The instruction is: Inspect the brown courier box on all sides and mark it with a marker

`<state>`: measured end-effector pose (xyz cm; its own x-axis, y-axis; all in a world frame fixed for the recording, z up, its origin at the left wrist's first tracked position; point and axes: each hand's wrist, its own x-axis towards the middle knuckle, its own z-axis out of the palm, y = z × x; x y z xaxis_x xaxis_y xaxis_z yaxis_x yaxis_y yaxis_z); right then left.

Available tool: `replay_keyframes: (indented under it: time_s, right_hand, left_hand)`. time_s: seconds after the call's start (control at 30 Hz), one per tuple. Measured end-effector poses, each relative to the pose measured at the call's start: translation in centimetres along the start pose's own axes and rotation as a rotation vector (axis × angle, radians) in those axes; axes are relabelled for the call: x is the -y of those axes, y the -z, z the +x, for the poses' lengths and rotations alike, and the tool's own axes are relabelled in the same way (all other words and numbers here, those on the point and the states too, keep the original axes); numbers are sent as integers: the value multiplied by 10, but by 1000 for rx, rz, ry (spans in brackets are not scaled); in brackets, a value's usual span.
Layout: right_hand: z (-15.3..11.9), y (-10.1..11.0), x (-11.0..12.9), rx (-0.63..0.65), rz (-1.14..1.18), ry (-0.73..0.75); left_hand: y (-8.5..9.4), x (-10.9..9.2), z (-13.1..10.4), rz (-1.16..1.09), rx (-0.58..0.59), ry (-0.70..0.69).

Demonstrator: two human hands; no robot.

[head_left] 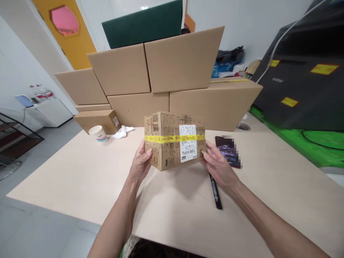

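Observation:
Between both hands I hold a small cardboard box (pixel 170 156) just over the table, one corner turned towards me. Yellow printed tape runs around it, and a white shipping label (pixel 188 150) is stuck on its right-hand face. My left hand (pixel 141 159) grips the left side, thumb on the front. My right hand (pixel 216 163) clasps the right side, its thumb by the label's lower corner. Partly under my right hand lies a black marker-like stick (pixel 215 193) with white lettering. To the right of that hand is a phone (pixel 228 151) with its screen lit.
Large cardboard boxes (pixel 185 62) are stacked along the back of the table (pixel 72 179), a dark green box (pixel 143 27) on top. At the left stand a paper cup (pixel 98 134), a crumpled tissue (pixel 123 132) and a flat carton (pixel 94 120). A black-covered machine (pixel 298 75) rises at the right.

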<state>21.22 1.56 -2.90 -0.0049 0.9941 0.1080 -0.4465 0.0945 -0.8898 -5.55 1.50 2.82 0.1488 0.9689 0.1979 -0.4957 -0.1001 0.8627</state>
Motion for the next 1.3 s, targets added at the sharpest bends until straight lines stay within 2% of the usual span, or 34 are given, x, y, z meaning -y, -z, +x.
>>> replay_keyframes:
  time_s: [0.13,0.3,0.4,0.53,0.63,0.83,0.93,1.03,1.13,1.2,1.3]
  right_hand:
    - [7,11,7,-67,-27,86]
    - [11,18,16,-144,-88,235]
    - [11,19,20,-156,-67,284]
    - [11,20,27,-168,38,287]
    - [11,17,32,-194,94,297]
    - [6,11,30,-215,64,294]
    - [5,12,26,-248,-25,216]
    - [6,8,24,-146,-89,160]
    - [6,0,26,-39,-133,179]
    - [5,-5,27,-33,-125,180]
    - [2,-6,26,-111,-29,160]
  left_hand:
    - [1,0,1,118,23,54]
    - [4,19,6,166,-84,237]
    - [10,24,8,3,-109,402]
    - [15,16,8,-267,37,509]
    - [12,15,6,-296,46,471]
    - [6,23,4,-203,-105,251]
    - [5,18,3,-144,-76,139]
    - [6,13,3,-83,-61,88]
    - [11,13,6,-19,-108,46]
    - [15,14,8,21,-130,9]
    - [17,17,8,35,-95,-7]
